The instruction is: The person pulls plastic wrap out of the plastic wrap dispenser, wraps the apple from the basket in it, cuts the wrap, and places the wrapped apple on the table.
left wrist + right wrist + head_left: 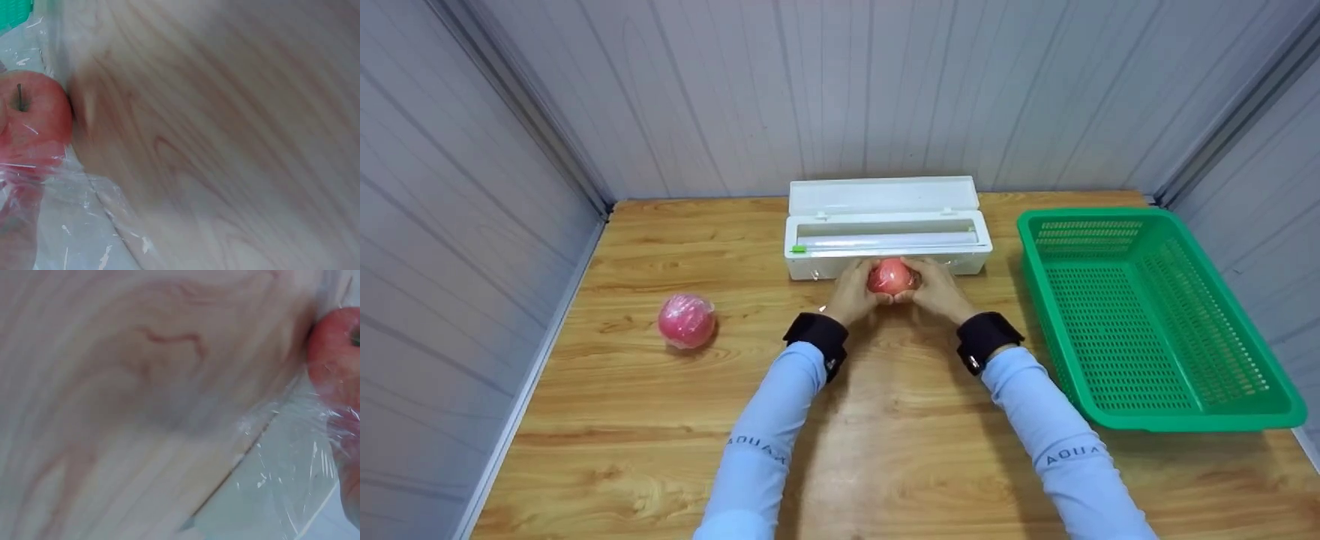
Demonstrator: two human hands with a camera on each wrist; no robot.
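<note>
At the middle of the head view, left hand (855, 289) and right hand (937, 291) curl round a red apple (894, 277) from either side, thumbs nearly meeting at its near edge; how hard the fingertips press, can't tell. Clear film (270, 408) lies over the apple and fans out creased in both wrist views. Likely trouble: uneven pulling could tear the film or make it cling to itself; slick plastic could let the apple slip and roll. Just above the hands: white box (802, 268), lid (883, 196) up, film roll (885, 241) inside, green slider (799, 249) at its left end. Whether the sheet joins the roll is unclear; if so, a hard tug might drag the box. Left of frame: film-covered pink-red fruit (687, 321), could roll if bumped. Right of frame: green basket (1192, 421), close enough to the right sleeve (1072, 480) to get knocked. Writing: left sleeve (750, 480) reads roughly "AQUA.X", right sleeve "AQUA"; mark on right wrist strap (994, 337) too small. Box: no legible label.
</note>
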